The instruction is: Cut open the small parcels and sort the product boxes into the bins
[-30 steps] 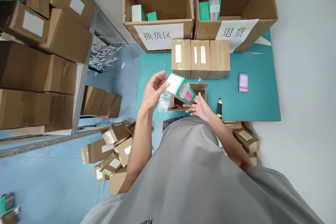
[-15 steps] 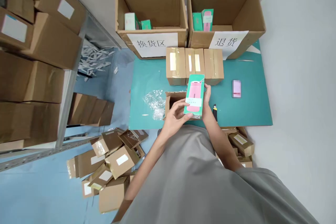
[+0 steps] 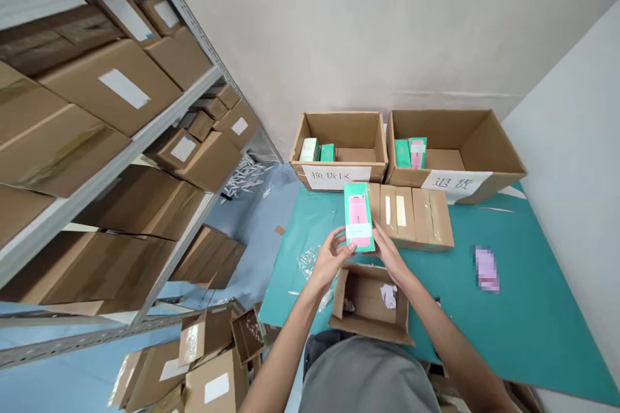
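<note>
A green box with a pink bottle-like picture on its front (image 3: 359, 210) is held up between my two hands above the table. My left hand (image 3: 333, 255) grips its lower left side, the thumb over the front near the bottom edge. On the lower right side my right hand (image 3: 385, 246) closes around it, its fingers partly hidden behind. Just below my hands stands an open cardboard box (image 3: 365, 300) with crumpled paper inside. Behind the green box are several taped small cartons (image 3: 404, 213) in a row.
Two large open cartons with paper signs, one left (image 3: 339, 175) and one right (image 3: 458, 184), hold green and white boxes. A phone (image 3: 486, 269) lies on the green table (image 3: 533, 335). Clear plastic wrap (image 3: 310, 261) is at left. Shelves (image 3: 145, 135) of cartons stand further left.
The view has tilted up and swung left. My hands have moved forward with the green box, away from my body, so the open cardboard box beneath now shows its inside.
</note>
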`<move>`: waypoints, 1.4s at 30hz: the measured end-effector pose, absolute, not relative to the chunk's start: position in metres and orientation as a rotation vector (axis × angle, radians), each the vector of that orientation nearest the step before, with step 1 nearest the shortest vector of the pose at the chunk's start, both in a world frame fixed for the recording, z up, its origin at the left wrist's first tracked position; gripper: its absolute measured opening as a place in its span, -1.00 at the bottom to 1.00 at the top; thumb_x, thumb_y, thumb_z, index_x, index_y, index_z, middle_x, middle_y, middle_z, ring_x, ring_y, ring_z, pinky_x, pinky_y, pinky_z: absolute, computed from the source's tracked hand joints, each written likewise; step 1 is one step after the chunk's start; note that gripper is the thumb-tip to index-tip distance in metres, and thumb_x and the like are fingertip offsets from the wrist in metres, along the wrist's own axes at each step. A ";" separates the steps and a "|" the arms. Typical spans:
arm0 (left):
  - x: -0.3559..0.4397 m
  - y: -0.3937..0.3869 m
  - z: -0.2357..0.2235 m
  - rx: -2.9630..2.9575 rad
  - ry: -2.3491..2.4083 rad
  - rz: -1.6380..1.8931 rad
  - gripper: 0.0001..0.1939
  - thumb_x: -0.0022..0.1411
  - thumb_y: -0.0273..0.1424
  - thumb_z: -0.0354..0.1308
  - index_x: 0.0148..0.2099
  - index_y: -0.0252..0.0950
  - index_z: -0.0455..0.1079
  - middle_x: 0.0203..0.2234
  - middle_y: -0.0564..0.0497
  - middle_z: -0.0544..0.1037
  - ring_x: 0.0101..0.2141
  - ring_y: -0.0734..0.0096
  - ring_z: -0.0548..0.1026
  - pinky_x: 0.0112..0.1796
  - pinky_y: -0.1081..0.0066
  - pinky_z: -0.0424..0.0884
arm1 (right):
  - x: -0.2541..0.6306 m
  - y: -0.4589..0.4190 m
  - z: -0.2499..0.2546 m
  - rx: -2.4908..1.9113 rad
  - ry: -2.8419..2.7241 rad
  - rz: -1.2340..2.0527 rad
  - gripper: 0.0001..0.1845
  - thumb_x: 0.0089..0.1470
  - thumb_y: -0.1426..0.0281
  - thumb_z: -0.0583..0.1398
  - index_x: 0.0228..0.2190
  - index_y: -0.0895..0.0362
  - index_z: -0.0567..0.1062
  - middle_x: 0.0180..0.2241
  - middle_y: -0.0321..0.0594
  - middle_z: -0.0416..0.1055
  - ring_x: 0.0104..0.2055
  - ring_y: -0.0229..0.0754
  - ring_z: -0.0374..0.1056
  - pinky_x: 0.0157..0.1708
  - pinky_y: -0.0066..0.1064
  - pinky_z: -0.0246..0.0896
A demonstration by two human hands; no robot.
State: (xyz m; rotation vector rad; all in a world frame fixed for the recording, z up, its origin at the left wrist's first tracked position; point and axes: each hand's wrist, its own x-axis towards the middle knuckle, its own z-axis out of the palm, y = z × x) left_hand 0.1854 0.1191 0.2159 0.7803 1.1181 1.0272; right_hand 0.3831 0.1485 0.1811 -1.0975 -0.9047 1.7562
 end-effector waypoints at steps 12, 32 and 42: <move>0.129 0.399 0.207 1.153 1.382 1.354 -0.22 0.29 0.12 0.46 0.34 -0.26 0.50 0.33 -0.36 0.57 0.34 -0.13 0.52 0.19 0.01 0.61 | 0.286 0.415 0.215 -1.093 -1.416 1.249 -0.18 0.36 -0.14 0.24 0.45 0.00 0.43 0.29 -0.09 0.61 0.26 0.10 0.54 0.23 -0.04 0.56; 0.093 0.455 0.159 1.906 2.082 0.562 -0.67 0.55 -0.41 0.07 0.04 -0.35 0.68 0.11 -0.35 0.71 0.26 -0.10 0.53 0.51 -0.22 0.03 | 0.224 0.473 0.194 -1.907 -2.260 0.905 -0.41 0.62 0.21 -0.04 0.24 0.17 0.68 0.34 0.14 0.57 0.46 0.17 0.44 0.42 -0.05 0.29; 0.088 0.175 0.054 1.482 2.132 0.471 -0.17 0.50 -0.07 0.25 0.63 -0.31 0.17 0.57 -0.38 0.26 0.62 -0.30 0.05 0.58 -0.31 -0.17 | 0.362 0.252 0.136 -1.407 -2.177 0.687 -0.44 0.55 0.11 0.13 0.35 0.10 0.56 0.50 0.07 0.37 0.62 0.19 0.13 0.60 0.22 0.07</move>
